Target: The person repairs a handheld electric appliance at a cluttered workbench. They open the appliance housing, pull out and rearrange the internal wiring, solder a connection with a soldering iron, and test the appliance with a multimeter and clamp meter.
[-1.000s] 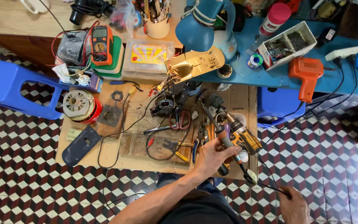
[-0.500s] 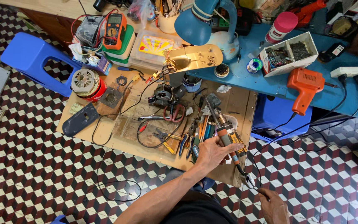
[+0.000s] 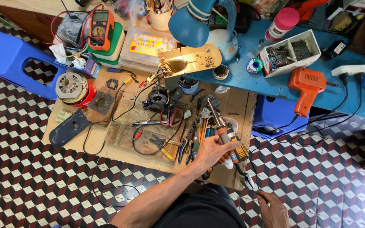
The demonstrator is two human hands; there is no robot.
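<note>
Holding a soldering iron with an orange and black handle, the left hand has its fingers wrapped around the grip, and the metal tip points up and away over the wooden board. The iron sits above the right edge of that board, just beside a row of pliers and screwdrivers that lie flat on the wood. The right hand is lower down, over the checkered floor, and its fingers are pinched closed on the thin black cord that runs down from the iron's handle. Near the middle of the board lies a pair of red-handled scissors and a small dark motor part. A round reel with a red base stands at the left end of the board, next to a dark flat cover. Behind the board a blue desk lamp shines on a tan plastic piece. An orange soldering gun rests on the blue table, well apart from both hands, and an orange meter sits at the back left.
</note>
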